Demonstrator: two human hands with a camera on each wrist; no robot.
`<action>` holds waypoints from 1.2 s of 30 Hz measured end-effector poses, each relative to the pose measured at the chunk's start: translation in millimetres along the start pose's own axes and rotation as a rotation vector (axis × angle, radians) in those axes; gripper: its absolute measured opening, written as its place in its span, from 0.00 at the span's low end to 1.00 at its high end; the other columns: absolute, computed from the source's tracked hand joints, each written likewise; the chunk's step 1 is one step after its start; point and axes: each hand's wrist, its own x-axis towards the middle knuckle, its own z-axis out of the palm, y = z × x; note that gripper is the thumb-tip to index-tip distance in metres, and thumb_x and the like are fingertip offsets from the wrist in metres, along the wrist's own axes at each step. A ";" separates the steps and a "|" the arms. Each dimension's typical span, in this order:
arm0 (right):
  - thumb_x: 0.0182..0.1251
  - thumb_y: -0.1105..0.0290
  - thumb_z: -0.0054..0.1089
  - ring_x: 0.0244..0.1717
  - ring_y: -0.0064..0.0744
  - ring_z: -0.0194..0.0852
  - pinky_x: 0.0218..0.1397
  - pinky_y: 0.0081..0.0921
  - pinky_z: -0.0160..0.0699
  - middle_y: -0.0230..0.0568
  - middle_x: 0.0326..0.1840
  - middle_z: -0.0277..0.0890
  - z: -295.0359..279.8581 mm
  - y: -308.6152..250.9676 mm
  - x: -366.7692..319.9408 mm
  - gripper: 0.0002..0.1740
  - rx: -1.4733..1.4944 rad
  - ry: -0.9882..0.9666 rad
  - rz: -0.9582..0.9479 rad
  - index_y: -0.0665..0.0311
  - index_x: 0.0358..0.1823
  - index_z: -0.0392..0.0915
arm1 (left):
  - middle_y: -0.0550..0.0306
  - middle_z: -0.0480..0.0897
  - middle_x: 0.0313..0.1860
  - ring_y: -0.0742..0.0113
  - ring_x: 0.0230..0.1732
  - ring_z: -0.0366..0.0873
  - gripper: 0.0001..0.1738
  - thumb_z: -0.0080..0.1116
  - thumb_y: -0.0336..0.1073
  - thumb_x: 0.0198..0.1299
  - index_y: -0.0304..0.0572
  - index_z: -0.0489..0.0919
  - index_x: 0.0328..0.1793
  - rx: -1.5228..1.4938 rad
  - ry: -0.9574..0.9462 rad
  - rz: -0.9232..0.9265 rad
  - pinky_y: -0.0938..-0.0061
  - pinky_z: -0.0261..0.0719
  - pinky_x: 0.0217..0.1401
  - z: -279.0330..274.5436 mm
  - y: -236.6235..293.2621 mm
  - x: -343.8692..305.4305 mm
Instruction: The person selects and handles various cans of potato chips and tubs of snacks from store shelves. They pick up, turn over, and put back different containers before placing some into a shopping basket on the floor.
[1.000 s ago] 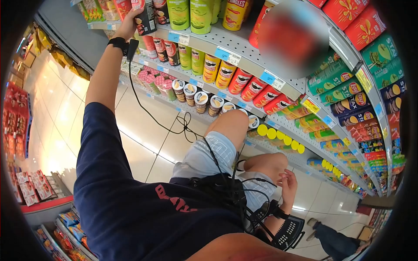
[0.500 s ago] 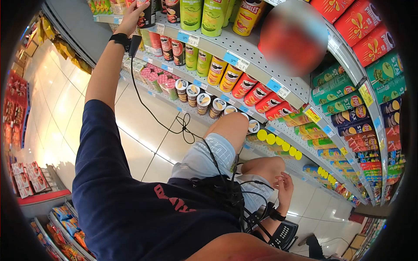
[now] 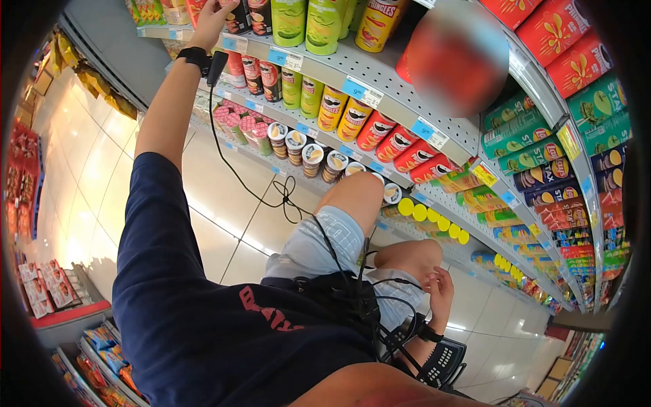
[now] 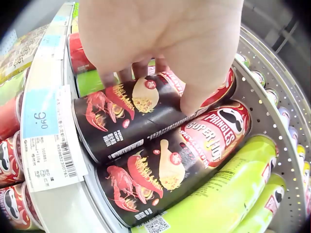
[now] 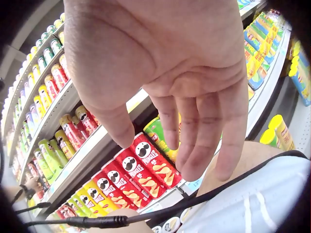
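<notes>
High at the left in the head view, my left hand (image 3: 209, 28) reaches to the shelf. The left wrist view shows that hand (image 4: 160, 34) gripping the upper part of a black Pringles can (image 4: 129, 119), thumb on one side and fingers round the other. The can stands at the shelf's front edge, beside a matching black "Super Hot" can (image 4: 155, 177). Green cans (image 4: 214, 194) follow alongside. My right hand (image 3: 441, 292) hangs by the knee, fingers loosely bent, holding nothing. In the right wrist view red Pringles cans (image 5: 155, 162) stand beyond its fingers.
The curved metal shelf (image 3: 339, 68) carries several tiers of chip cans. Lower down stand small cups (image 3: 312, 156) with white lids. Black cables (image 3: 285, 203) run from the left wrist to the waist. A dark basket (image 3: 447, 356) sits at the right hip. Racks of snacks (image 3: 108, 353) stand behind at the left.
My left hand has moved the black can back from over the shelf edge to its place beside the matching can. A person's leg at lower right has left view. My right hand has barely moved.
</notes>
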 end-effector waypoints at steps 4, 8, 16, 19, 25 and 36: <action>0.73 0.66 0.55 0.36 0.24 0.78 0.38 0.21 0.81 0.38 0.42 0.79 -4.3 7.5 -3.1 0.18 -0.006 0.007 0.012 0.69 0.59 0.70 | 0.65 0.81 0.51 0.77 0.49 0.75 0.19 0.64 0.42 0.64 0.43 0.77 0.57 0.041 0.041 -0.001 0.78 0.69 0.58 -4.0 -13.3 4.8; 0.73 0.67 0.56 0.35 0.21 0.75 0.38 0.20 0.77 0.33 0.37 0.77 -25.5 42.6 -13.4 0.17 0.083 0.109 -0.046 0.68 0.57 0.72 | 0.53 0.73 0.64 0.60 0.63 0.71 0.25 0.54 0.42 0.68 0.43 0.71 0.69 0.235 -0.074 -0.146 0.66 0.66 0.68 -17.2 -12.7 -7.2; 0.71 0.60 0.58 0.38 0.24 0.78 0.42 0.21 0.81 0.35 0.43 0.80 -124.3 125.7 -130.7 0.19 0.302 0.631 0.249 0.67 0.54 0.76 | 0.44 0.70 0.70 0.53 0.67 0.71 0.35 0.57 0.46 0.68 0.34 0.62 0.74 0.499 -0.079 -0.210 0.62 0.72 0.67 11.2 4.3 -81.3; 0.70 0.58 0.59 0.38 0.26 0.78 0.43 0.23 0.83 0.37 0.44 0.80 -153.2 169.9 -193.7 0.20 0.395 0.883 0.349 0.66 0.54 0.76 | 0.42 0.79 0.56 0.56 0.58 0.77 0.33 0.67 0.35 0.61 0.32 0.66 0.68 0.506 0.001 0.043 0.63 0.79 0.57 -10.3 -43.0 -36.6; 0.72 0.58 0.56 0.36 0.24 0.78 0.43 0.25 0.82 0.31 0.40 0.79 -157.5 290.3 -294.6 0.17 0.703 1.216 0.598 0.63 0.52 0.75 | 0.56 0.78 0.32 0.64 0.36 0.76 0.26 0.73 0.34 0.55 0.34 0.71 0.55 0.544 0.217 0.123 0.66 0.78 0.37 -14.7 -65.8 13.2; 0.66 0.55 0.61 0.37 0.33 0.82 0.41 0.33 0.85 0.37 0.40 0.82 -97.3 408.8 -322.4 0.22 0.366 0.997 1.110 0.66 0.49 0.79 | 0.53 0.86 0.40 0.64 0.39 0.83 0.22 0.74 0.26 0.50 0.38 0.76 0.50 0.212 0.127 0.123 0.64 0.82 0.43 -27.4 -85.7 64.9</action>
